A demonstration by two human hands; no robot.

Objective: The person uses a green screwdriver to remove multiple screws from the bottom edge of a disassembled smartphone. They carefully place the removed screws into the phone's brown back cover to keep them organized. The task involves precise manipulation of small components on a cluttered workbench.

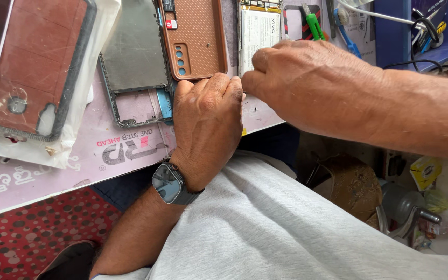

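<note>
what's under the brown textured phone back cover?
The brown textured phone back cover lies on the pale printed work mat, its left edge overlapping the grey metal phone frame. A blue strip shows below it. Anything directly beneath is covered.

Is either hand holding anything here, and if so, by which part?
It cannot be told. The left hand and right hand meet fingertip to fingertip at the mat's edge; anything pinched between them is hidden.

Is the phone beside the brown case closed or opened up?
Opened up: the phone lies with its back off and battery exposed, beside the brown case.
</note>
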